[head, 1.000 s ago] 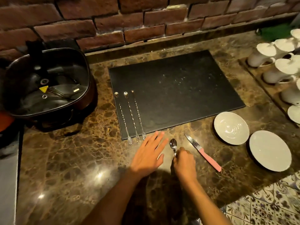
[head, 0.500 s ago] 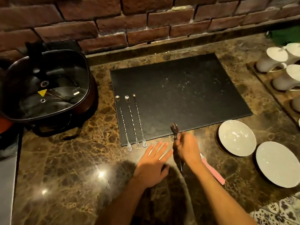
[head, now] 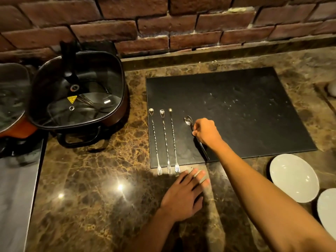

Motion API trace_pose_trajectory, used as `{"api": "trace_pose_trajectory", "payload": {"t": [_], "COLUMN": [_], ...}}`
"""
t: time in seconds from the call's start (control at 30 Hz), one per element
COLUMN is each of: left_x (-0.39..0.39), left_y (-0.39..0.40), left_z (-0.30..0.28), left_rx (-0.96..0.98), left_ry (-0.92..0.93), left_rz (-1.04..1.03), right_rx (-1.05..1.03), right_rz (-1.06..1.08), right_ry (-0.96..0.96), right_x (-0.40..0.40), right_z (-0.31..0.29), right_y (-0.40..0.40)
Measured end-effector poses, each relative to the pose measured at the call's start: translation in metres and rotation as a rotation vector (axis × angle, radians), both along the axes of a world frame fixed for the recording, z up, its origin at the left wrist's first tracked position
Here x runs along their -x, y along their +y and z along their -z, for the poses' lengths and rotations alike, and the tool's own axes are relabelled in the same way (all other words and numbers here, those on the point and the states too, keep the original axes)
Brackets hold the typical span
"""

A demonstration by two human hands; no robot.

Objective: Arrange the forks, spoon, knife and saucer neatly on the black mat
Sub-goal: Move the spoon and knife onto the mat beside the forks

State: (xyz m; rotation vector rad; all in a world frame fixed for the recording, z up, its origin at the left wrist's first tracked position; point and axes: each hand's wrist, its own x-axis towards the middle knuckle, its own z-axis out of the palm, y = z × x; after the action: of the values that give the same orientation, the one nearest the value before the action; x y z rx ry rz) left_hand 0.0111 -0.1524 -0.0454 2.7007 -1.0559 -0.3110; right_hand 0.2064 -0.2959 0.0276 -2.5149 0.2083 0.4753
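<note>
A black mat [head: 236, 113] lies on the marble counter. Three long twisted forks [head: 164, 140] lie side by side along its left edge, tines hanging over the near edge. My right hand [head: 206, 131] is shut on a silver spoon [head: 188, 121], holding it over the mat just right of the forks, bowl pointing away from me. My left hand [head: 183, 195] rests flat on the counter below the forks, fingers apart. A white saucer [head: 293, 177] sits on the counter right of the mat's near corner. The knife is hidden behind my right arm.
A second white plate [head: 327, 210] lies at the right edge. An electric pot with a glass lid [head: 78, 93] stands left of the mat, another lidded pot [head: 11, 99] beyond it. A brick wall [head: 163, 24] backs the counter.
My right hand lifted the spoon from the counter in front of the mat and carried it forward onto the mat beside the forks. My left hand stayed on the counter.
</note>
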Motion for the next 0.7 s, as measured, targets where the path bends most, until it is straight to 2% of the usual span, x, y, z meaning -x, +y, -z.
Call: {"api": "trace_pose_trajectory", "payload": {"t": [0.13,0.27,0.37,0.47,0.6,0.7], "left_x": [0.0,0.001,0.0,0.002,0.008,0.009], "left_y": [-0.002,-0.002,-0.002,-0.004,-0.015,-0.034], "left_z": [-0.002,-0.001,-0.001,-0.004,-0.005,-0.007], "left_rx": [-0.009,-0.022,0.002,0.031,0.084,0.093], "left_ry": [-0.019,-0.022,-0.023,-0.031,-0.077,-0.1], "left_rz": [-0.014,-0.023,-0.043,-0.078,-0.151,-0.153], "right_rx": [0.045,-0.072,-0.153,-0.131,-0.081,-0.029], "right_rz": [-0.007,0.095,0.209,0.272,0.394,0.369], "right_ry": [-0.07,-0.093,-0.181,-0.235,-0.166,-0.15], "right_x": [0.008,0.019,0.042,0.095,0.189,0.247], "right_z": [0.004,-0.001,-0.012,-0.023,-0.021,-0.011], "right_y": [-0.002,-0.013,-0.04,-0.084,-0.129,-0.139]}}
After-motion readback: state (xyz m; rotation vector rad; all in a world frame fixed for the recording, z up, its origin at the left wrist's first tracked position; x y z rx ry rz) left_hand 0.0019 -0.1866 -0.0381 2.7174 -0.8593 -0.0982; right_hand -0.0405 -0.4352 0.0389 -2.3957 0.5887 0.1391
